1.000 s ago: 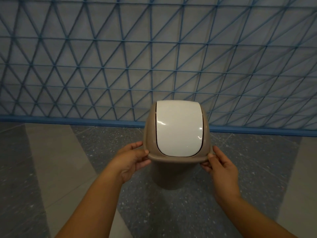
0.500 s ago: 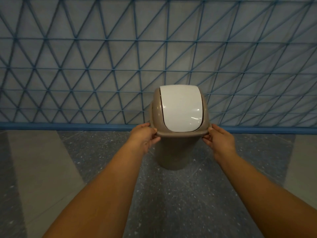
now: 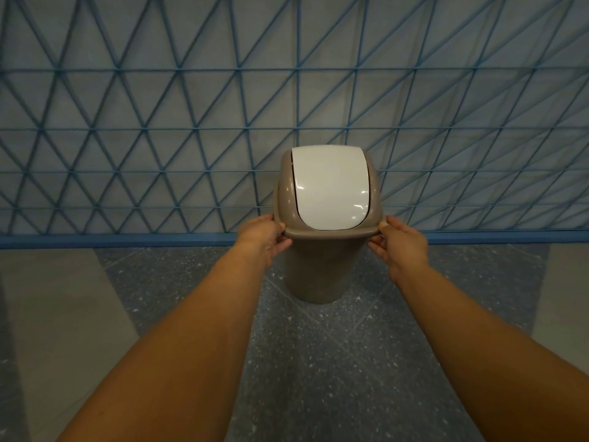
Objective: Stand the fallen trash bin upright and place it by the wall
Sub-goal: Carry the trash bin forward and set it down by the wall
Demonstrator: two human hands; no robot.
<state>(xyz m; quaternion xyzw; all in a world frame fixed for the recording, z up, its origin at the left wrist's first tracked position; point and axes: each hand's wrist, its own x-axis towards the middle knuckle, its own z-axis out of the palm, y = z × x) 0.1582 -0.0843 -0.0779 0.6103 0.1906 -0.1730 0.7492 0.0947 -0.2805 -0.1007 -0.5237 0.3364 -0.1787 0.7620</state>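
Two bare forearms reach forward from the bottom corners, with nothing lying on the floor (image 3: 334,371) between them and nothing in the way ahead. The floor here is dark speckled stone, flanked by paler grey slabs (image 3: 57,314) on either side.

Further out, the left hand (image 3: 263,239) and the right hand (image 3: 402,244) meet the trash bin (image 3: 318,272) at opposite ends of its projecting top rim. The left fingers (image 3: 282,245) curl under the rim while the thumb lies on top, so the edge is pinched between them. The right fingers (image 3: 376,248) are likewise tucked below the rim with the thumb pressed on its upper corner, a closed pinch on the edge. Both hands touch only the rim, not the body.

The bin is upright, a brown tapering tub, narrower at the base, with a domed brown top and a white swing lid (image 3: 330,186) that sits closed. Its base is at floor level on the dark stone; whether it rests fully there cannot be told.

Just behind the bin runs a blue skirting strip (image 3: 127,241) along the foot of the wall (image 3: 191,43). The wall is pale grey, covered by a lattice of thin blue lines forming triangles, and it fills the whole upper part of the view.
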